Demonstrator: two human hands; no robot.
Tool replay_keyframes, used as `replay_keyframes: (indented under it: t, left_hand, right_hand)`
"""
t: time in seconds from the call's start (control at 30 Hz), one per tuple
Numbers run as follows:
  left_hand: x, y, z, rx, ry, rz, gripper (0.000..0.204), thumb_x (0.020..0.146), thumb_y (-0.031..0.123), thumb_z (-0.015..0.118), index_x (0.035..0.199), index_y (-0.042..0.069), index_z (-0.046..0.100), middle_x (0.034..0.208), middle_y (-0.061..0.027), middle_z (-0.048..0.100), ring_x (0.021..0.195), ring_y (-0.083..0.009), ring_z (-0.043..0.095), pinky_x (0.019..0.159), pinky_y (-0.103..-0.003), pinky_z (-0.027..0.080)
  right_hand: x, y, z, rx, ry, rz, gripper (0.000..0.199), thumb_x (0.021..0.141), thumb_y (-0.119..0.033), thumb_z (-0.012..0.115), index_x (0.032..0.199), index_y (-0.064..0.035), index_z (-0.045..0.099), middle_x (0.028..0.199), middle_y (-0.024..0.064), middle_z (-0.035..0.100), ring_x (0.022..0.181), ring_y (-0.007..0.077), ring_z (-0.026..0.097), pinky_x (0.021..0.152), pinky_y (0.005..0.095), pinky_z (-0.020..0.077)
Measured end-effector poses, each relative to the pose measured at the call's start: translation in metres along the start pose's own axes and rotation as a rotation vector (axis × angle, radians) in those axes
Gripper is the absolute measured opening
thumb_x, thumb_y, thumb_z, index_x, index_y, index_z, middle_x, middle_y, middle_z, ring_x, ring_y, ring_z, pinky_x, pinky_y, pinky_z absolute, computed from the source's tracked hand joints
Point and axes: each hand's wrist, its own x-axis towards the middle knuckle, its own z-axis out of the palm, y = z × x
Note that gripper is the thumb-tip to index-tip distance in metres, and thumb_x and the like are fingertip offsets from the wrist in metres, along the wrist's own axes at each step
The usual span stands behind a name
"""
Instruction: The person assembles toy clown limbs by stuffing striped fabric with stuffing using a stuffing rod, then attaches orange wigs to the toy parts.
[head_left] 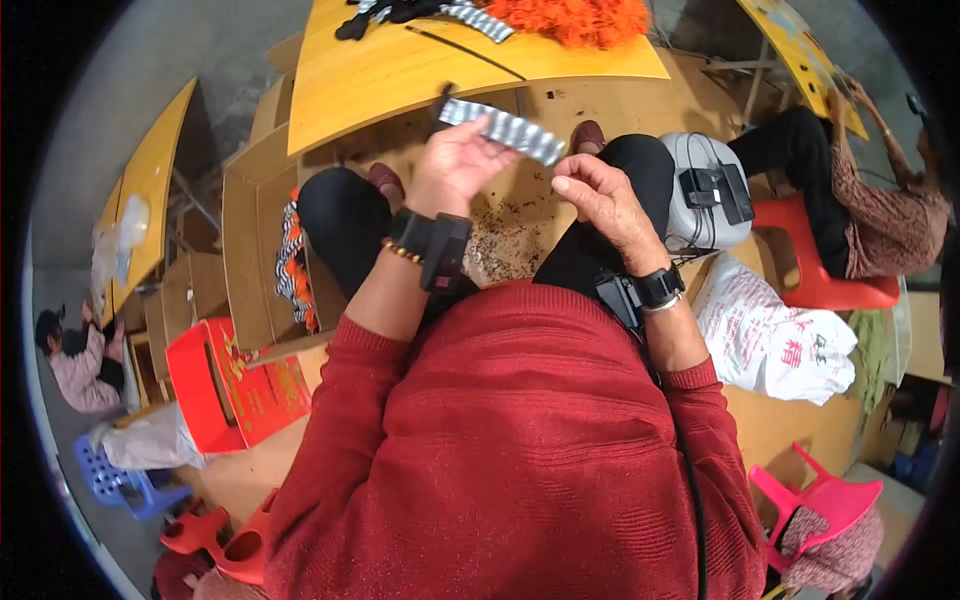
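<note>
My left hand [462,168] holds a striped black-and-white fabric strip [520,134] with a black piece at its left end, gripped between thumb and fingers. The strip slants down to the right in front of me, between my knees and the table edge. Close to its right end is my right hand [603,200], its thumb and fingertips drawn together in a pinch. Whether those fingertips hold anything is too small to make out. More striped pieces with black ends [478,18] lie on the yellow table [400,75], beside a fluffy orange heap [575,20].
A thin black rod [465,53] lies on the table. At left stands an open cardboard box [255,255] holding striped and orange pieces [292,262], near a red carton [215,385]. To the right are a white sack [765,335], a red stool [840,285] and a seated person [895,225].
</note>
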Motion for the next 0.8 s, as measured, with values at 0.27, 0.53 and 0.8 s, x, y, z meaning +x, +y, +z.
replay_keyframes:
  t: [0.27, 0.53, 0.8]
  left_hand:
    - [-0.012, -0.032, -0.008, 0.098, -0.066, -0.010, 0.021, 0.078, 0.006, 0.055, 0.098, 0.002, 0.050, 0.092, -0.0135, 0.057, 0.085, -0.0282, 0.058, 0.077, -0.043, 0.046]
    - [-0.037, -0.016, -0.026, 0.535, -0.385, -0.274, 0.022, 0.082, 0.017, 0.055, 0.097, 0.000, 0.054, 0.085, -0.0148, 0.061, 0.069, -0.0199, 0.062, 0.062, -0.027, 0.051]
    - [-0.037, -0.016, 0.003, 0.757, -0.460, -0.086, 0.038, 0.077, 0.011, 0.057, 0.112, -0.001, 0.047, 0.092, -0.0087, 0.057, 0.061, -0.0144, 0.060, 0.056, -0.023, 0.050]
  right_hand:
    - [0.001, -0.002, 0.018, 0.183, 0.196, -0.040, 0.023, 0.080, -0.023, 0.060, 0.090, -0.0023, 0.058, 0.069, -0.0027, 0.051, 0.054, 0.0033, 0.045, 0.048, 0.0171, 0.0385]
    - [0.009, 0.004, -0.008, -0.188, 0.121, -0.160, 0.010, 0.076, -0.010, 0.061, 0.078, -0.0004, 0.058, 0.060, -0.0014, 0.052, 0.056, 0.0050, 0.047, 0.051, 0.0216, 0.0390]
    - [0.008, -0.005, 0.010, -0.152, 0.040, -0.194, 0.011, 0.074, -0.010, 0.064, 0.079, -0.0012, 0.059, 0.064, -0.0002, 0.055, 0.062, 0.0052, 0.050, 0.056, 0.0214, 0.0418]
